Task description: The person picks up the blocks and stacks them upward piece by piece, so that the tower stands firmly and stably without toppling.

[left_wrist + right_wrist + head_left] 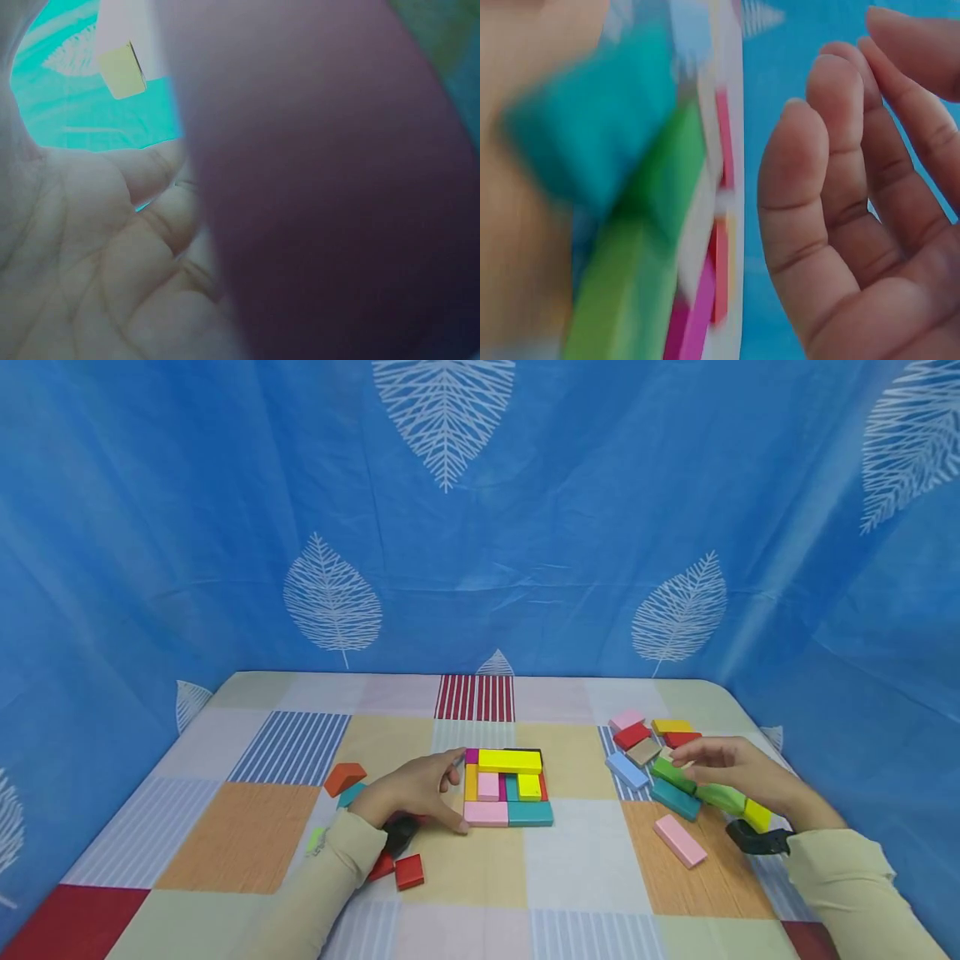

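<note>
A low rectangular stack of coloured wooden blocks (487, 814) lies mid-table, with a yellow block (510, 762) across its top. My left hand (420, 787) is at the stack's left side, thumb by the front pink block and fingers near the back corner; contact is hard to judge. The left wrist view shows my palm (82, 247) beside a large blurred dark surface. Over a loose pile of blocks on the right, my right hand (723, 768) hovers with slightly bent fingers. In the right wrist view, nothing is between its fingers, and a green block (667, 172) appears beside them.
The right pile includes a teal block (675, 799), a light blue block (627, 771) and a pink block (680, 841) nearer the front. Around my left forearm lie a red block (409, 872) and an orange block (345, 778). A blue curtain (525, 568) encloses the patchwork tablecloth (480, 889).
</note>
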`<state>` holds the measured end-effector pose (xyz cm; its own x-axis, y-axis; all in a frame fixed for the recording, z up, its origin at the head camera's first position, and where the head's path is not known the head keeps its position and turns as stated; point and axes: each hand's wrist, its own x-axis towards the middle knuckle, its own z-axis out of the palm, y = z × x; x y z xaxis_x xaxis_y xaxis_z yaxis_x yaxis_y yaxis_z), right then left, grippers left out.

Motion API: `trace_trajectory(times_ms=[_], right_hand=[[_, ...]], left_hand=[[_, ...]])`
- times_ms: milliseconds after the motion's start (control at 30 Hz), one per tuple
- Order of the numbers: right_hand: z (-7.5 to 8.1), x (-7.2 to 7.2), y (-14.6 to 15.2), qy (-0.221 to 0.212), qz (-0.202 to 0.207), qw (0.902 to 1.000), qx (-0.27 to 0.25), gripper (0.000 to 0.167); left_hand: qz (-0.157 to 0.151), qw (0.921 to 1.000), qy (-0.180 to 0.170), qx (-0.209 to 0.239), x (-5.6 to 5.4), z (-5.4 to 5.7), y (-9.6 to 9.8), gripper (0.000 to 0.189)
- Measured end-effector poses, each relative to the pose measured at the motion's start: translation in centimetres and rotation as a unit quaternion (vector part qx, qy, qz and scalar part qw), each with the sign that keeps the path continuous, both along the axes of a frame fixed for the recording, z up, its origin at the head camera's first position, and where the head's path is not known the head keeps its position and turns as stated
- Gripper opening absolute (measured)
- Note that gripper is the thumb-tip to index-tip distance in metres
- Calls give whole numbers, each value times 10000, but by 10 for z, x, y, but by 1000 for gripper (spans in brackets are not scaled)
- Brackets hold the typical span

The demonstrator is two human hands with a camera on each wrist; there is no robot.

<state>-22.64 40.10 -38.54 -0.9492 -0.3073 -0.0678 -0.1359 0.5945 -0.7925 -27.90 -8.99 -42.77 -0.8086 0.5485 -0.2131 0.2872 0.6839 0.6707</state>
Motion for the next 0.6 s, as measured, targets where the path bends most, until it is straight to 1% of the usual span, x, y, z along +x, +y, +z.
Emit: trace_trajectory(times_ms=[100, 233, 300, 367, 467, 533, 600], right_hand=[[0, 4, 25, 35, -365, 9979, 543, 34], [-3, 10, 55, 191, -709, 9912, 1103, 30], [-7, 12, 68, 295, -786, 9875, 1331, 29], [-10, 13, 78, 287, -785, 9847, 1527, 34], [-16, 12, 89, 20, -796, 9811, 1763, 45], [-20, 12, 94, -263, -813, 9809, 1749, 51], [-25, 12, 97, -436, -859, 9803, 1725, 53]], left_hand=[[4, 10000, 1, 4, 0, 1, -1, 116], [70, 10000, -25, -26, 0, 1, -2, 116], [86, 10000, -25, -31, 0, 1, -2, 116], [71, 10000, -9, -25, -1, 0, -2, 117], [43, 10000, -5, -5, -1, 1, -2, 117], [33, 10000, -14, -23, -1, 1, -2, 116], [48, 10000, -27, -60, 0, 1, -1, 116]])
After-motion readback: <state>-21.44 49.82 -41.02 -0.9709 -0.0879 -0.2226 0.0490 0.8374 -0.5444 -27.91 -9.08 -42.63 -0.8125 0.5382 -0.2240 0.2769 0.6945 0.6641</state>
